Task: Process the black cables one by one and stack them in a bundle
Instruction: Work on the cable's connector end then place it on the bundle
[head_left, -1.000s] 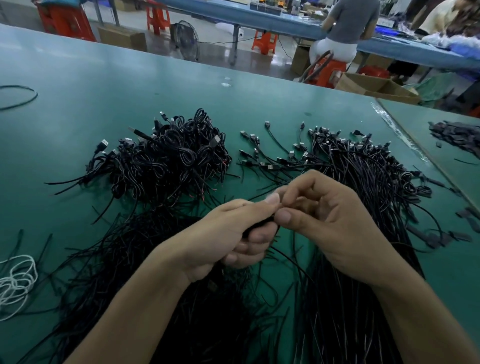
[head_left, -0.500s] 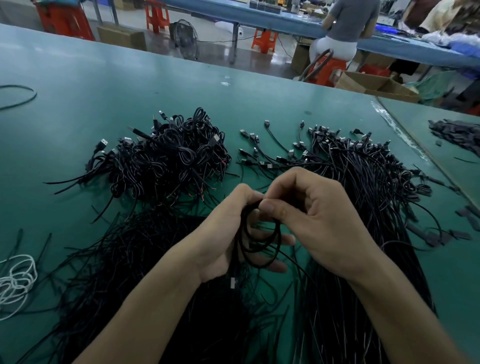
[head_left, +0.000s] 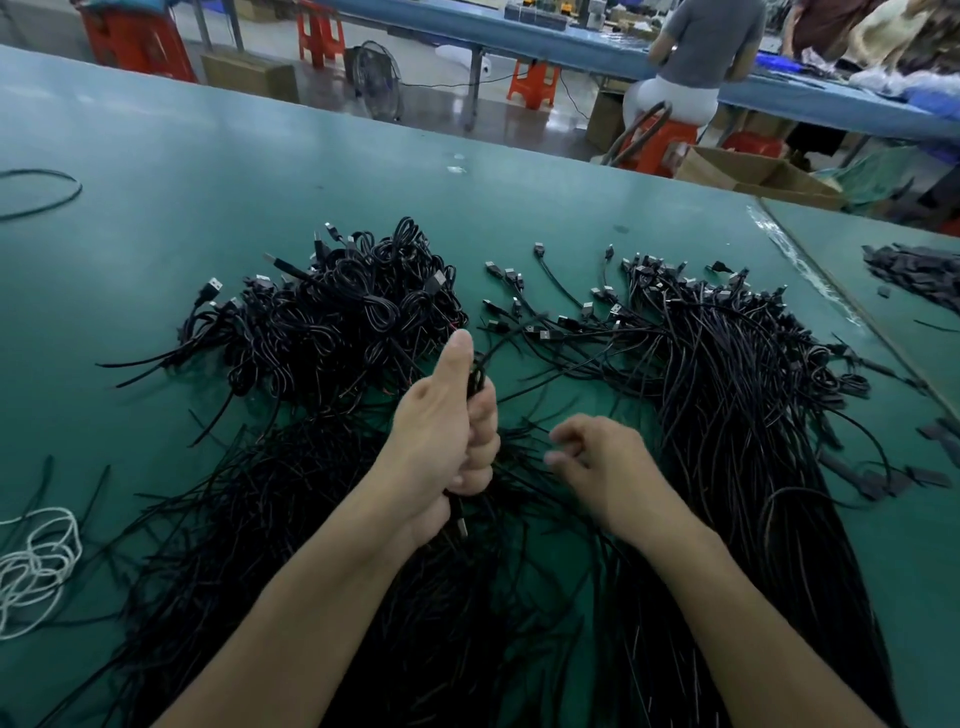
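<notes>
My left hand (head_left: 447, 431) grips a coiled black cable (head_left: 477, 382) in its fist, thumb pointing up, with a plug end hanging below the palm. My right hand (head_left: 597, 462) hovers just to the right, fingers loosely curled, holding nothing. Behind the left hand lies a heap of coiled black cables (head_left: 343, 322). A long spread of straight black cables (head_left: 727, 395) with USB plugs at the far end runs down the right side. More loose black strands (head_left: 291, 519) lie under my forearms.
The green table (head_left: 208, 171) stretches away to the far edge. White cord (head_left: 36, 561) lies at the left edge, a thin black loop (head_left: 36, 192) far left. Dark flat pieces (head_left: 919, 275) sit on the neighbouring table at right. A person sits on a stool (head_left: 660, 140) beyond.
My right hand has let go of the cable and dropped away to the right. My left hand has closed round the coil and turned thumb-up, lifting toward the coiled heap.
</notes>
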